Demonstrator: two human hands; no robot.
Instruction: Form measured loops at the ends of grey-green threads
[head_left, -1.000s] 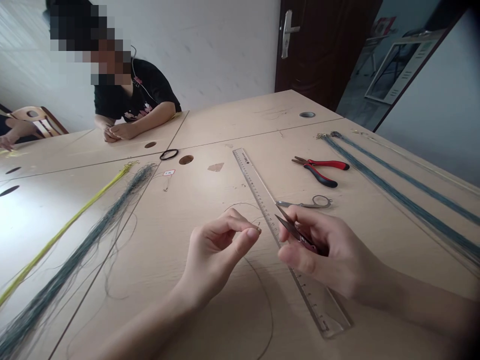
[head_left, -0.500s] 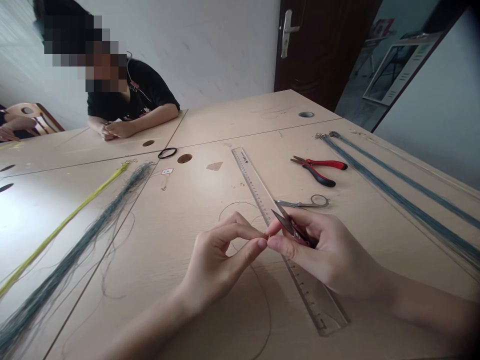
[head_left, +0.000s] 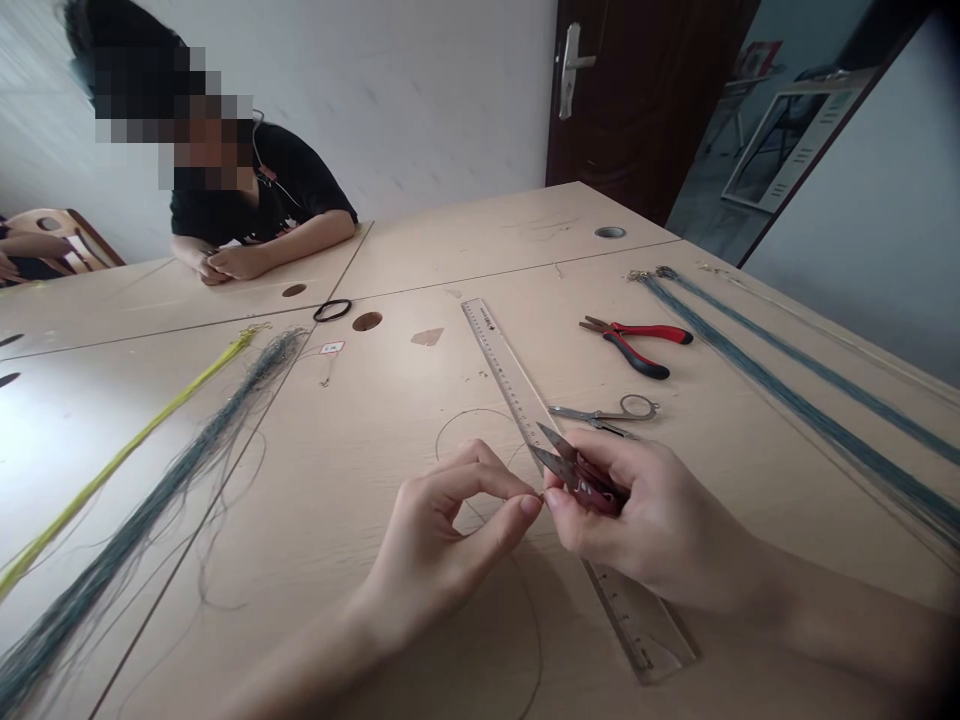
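Observation:
My left hand (head_left: 450,540) pinches a tiny gold-coloured piece at the end of a thin cord (head_left: 538,640) between thumb and forefinger. The cord loops over the table around that hand. In my right hand (head_left: 652,510) lies a pair of thread snips (head_left: 585,480) with dark red handles, blades apart and pointing up and left. The right thumb tip is close beside the left fingertips; whether it touches the small piece is hard to tell. Beneath both hands runs a clear ruler (head_left: 499,350), partly covered by them.
Red-and-black pliers (head_left: 637,340) and small folding scissors (head_left: 600,412) lie beyond my right hand. Teal cord bundles (head_left: 787,400) stretch along the right. A yellow bundle (head_left: 150,435) and a grey-teal bundle (head_left: 165,490) lie left. Across the table (head_left: 315,560) a person (head_left: 292,190) leans on folded arms.
My right hand has drawn slightly away from the left fingertips and turned, so the snips show more fully. The left hand has dipped a little, keeping its pinch.

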